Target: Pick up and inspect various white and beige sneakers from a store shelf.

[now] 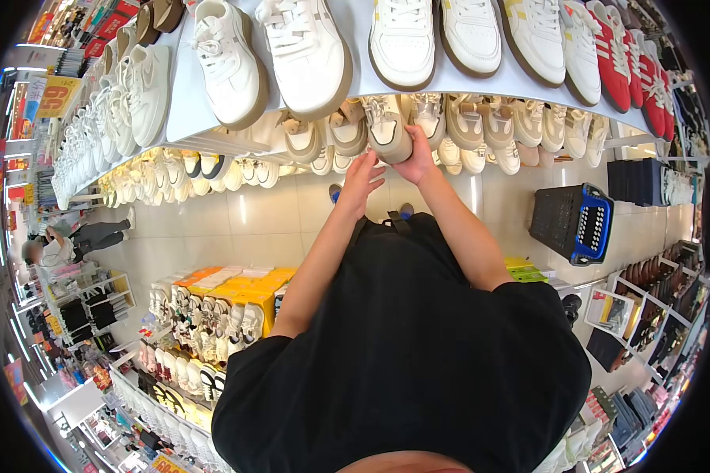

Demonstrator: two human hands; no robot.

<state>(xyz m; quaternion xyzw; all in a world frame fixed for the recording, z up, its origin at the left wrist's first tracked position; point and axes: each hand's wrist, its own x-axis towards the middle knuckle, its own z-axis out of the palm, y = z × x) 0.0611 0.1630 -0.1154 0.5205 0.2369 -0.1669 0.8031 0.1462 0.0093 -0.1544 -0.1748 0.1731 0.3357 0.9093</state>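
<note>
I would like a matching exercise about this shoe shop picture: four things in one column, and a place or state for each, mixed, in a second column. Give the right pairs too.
Column one
1. right hand
2. left hand
3. basket
4. red shoes

Column two
a. on the floor, at the right
b. open, beside the beige shoe
c. on the top shelf, far right
d. holds the beige shoe

Pairs: 1-d, 2-b, 3-a, 4-c

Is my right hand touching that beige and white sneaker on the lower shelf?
Touching. The head view shows the right hand closed on the near end of the beige and white sneaker, no gap between them.
</note>
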